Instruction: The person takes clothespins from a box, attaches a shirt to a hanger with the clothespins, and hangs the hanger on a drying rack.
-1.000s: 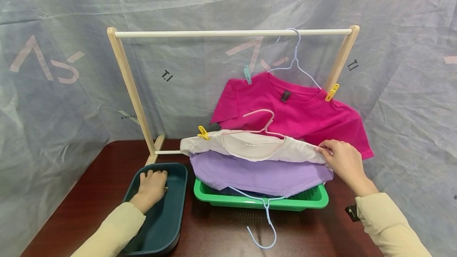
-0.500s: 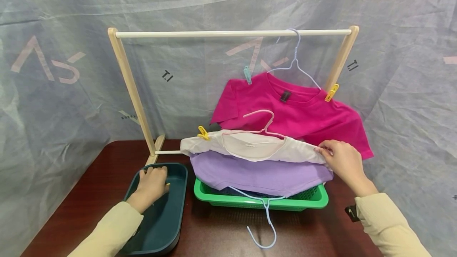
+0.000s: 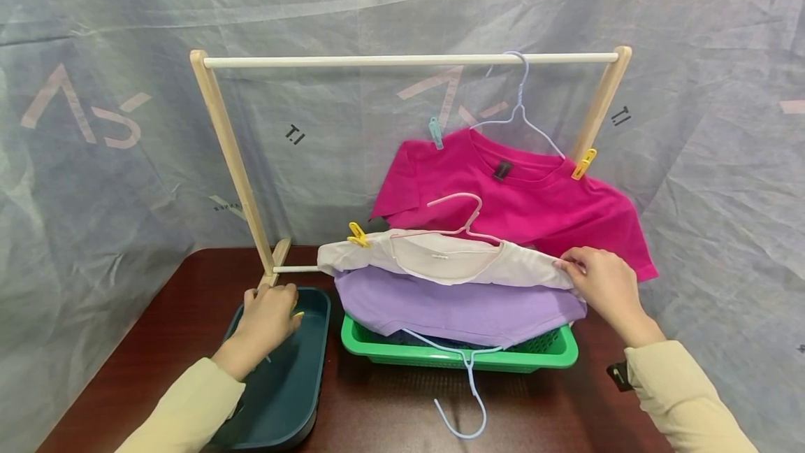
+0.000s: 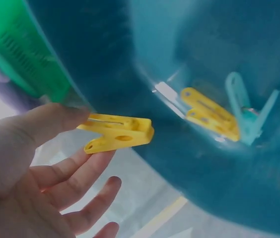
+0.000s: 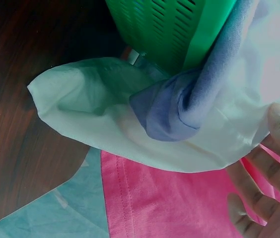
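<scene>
My left hand [image 3: 265, 321] is over the dark blue bin [image 3: 286, 397]. Between its thumb and forefinger it pinches a yellow clothespin [image 4: 120, 134], seen best in the left wrist view. Another yellow clothespin [image 4: 212, 115] and a light blue clothespin [image 4: 249, 119] lie inside the bin. My right hand [image 3: 605, 286] pinches the right shoulder of a white T-shirt [image 3: 534, 266]. A pink hanger [image 3: 470, 224] sits in the shirt's neck, and a yellow clothespin [image 3: 358, 235] is clipped on its left shoulder.
Beneath the white shirt, a purple garment [image 3: 453, 310] lies over a green basket [image 3: 462, 362]; a blue hanger [image 3: 473, 383] sticks out in front. Behind, a magenta T-shirt [image 3: 434, 180] with two clothespins hangs from a wooden rack's white rail [image 3: 352, 60].
My left hand has risen a little out of the bin and shifted away from me, bringing the yellow clothespin into sight. The right hand keeps its place on the white T-shirt.
</scene>
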Motion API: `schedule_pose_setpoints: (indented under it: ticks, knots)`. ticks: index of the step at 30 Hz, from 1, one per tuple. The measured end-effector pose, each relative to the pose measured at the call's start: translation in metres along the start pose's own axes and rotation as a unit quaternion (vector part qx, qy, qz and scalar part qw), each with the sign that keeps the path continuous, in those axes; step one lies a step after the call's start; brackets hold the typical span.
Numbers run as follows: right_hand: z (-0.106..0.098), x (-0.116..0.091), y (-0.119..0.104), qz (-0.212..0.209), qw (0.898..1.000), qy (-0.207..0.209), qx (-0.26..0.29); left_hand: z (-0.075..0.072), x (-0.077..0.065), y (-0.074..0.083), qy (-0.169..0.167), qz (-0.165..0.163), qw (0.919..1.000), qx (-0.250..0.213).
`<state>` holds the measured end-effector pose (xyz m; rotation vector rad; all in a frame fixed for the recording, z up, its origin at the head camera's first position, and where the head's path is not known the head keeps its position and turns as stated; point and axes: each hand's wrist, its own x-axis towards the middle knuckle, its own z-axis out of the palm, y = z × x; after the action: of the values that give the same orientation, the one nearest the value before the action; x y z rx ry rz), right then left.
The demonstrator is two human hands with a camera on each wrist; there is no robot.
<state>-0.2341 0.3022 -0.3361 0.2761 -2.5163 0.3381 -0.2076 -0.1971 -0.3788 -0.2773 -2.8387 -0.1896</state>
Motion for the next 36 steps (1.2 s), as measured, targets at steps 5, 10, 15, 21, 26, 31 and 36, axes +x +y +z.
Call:
schedule_pose_setpoints:
  ticks: [5, 10, 15, 21, 26, 31, 36]
  knots:
    - [0.001, 0.000, 0.001, -0.002, 1.000, 0.004, 0.000, -0.013, 0.000, 0.006, 0.042, 0.018, 0.9989, -0.001]
    - [0.002, 0.000, 0.001, -0.001, 1.000, 0.004, 0.001, -0.025, 0.000, 0.014, 0.092, 0.044, 0.9948, -0.007]
    - [0.002, 0.000, 0.000, -0.002, 1.000, 0.002, 0.000, -0.037, 0.002, 0.022, 0.136, 0.067, 0.9883, -0.017]
    - [0.002, 0.001, 0.000, -0.005, 1.000, 0.006, 0.001, -0.051, 0.007, 0.032, 0.173, 0.087, 0.9809, -0.020]
    - [0.002, 0.001, 0.000, -0.007, 1.000, 0.010, 0.001, -0.060, 0.011, 0.042, 0.172, 0.091, 0.9804, -0.029]
    - [0.002, 0.000, 0.000, -0.006, 1.000, 0.011, 0.000, -0.068, 0.011, 0.057, 0.171, 0.101, 0.9794, -0.035]
    - [0.002, -0.001, 0.001, -0.003, 1.000, 0.013, 0.001, -0.068, 0.012, 0.074, 0.174, 0.121, 0.9763, -0.043]
